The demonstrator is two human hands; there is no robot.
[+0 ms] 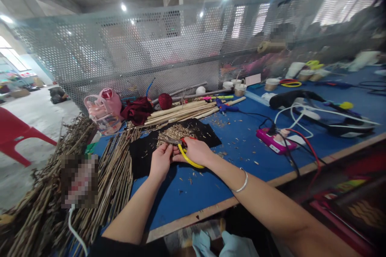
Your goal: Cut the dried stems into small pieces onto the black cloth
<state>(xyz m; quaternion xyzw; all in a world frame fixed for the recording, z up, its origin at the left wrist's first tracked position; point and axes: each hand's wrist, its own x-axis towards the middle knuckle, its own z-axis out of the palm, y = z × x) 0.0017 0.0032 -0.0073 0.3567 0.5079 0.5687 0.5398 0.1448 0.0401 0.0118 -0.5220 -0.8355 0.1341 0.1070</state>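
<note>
While the right hand (196, 150) grips one pair of scissors (182, 149), the left hand (161, 163) curls beside two blades (169, 140)

At the frame's centre, the scissors are above one black cloth (140, 161) bearing one heap of chips (178, 131); whether the left hand holds anything cannot be told.

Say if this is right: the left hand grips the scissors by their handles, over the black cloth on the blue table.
Wrong hand: the head view shows the right hand gripping the scissors by their handles, over the black cloth on the blue table.
</note>
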